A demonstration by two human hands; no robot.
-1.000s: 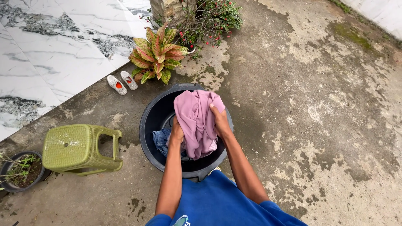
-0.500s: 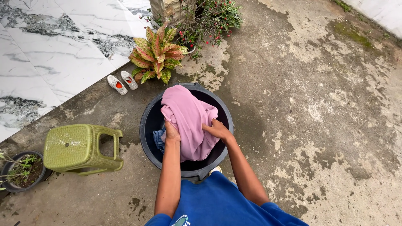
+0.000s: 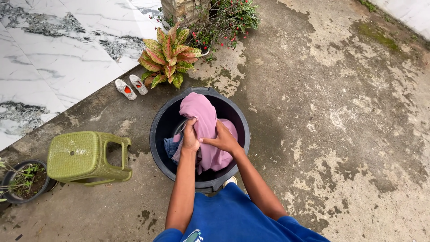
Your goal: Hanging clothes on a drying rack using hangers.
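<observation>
Both bare forearms are reaching forward and down from the blue shirt (image 3: 233, 219), converging over the black tub (image 3: 157, 134). Left hand (image 3: 190, 136) is closing its fingers around a bunched fold of the pink garment (image 3: 199, 112), knuckles up, wrist straight. Right hand (image 3: 222, 140) is pressing in from the right, fingers curled onto the same fold, touching the left hand. The pink garment is hanging between the hands, its top rising over the tub's far rim, its lower part sagging inside the tub. Blue denim (image 3: 171, 147) is lying in the tub, left of the left wrist.

Compared with half a second ago, the hands are sitting closer together, now meeting; the garment is looking narrower and more gathered, no longer spread wide over the left side of the tub.

Green plastic stool (image 3: 83, 157) is standing left of the tub, potted seedling (image 3: 22, 181) beside it at frame edge. Farther off: white shoes (image 3: 130, 86), red-green leafy plant (image 3: 166, 56), marble tiles (image 3: 53, 54).
</observation>
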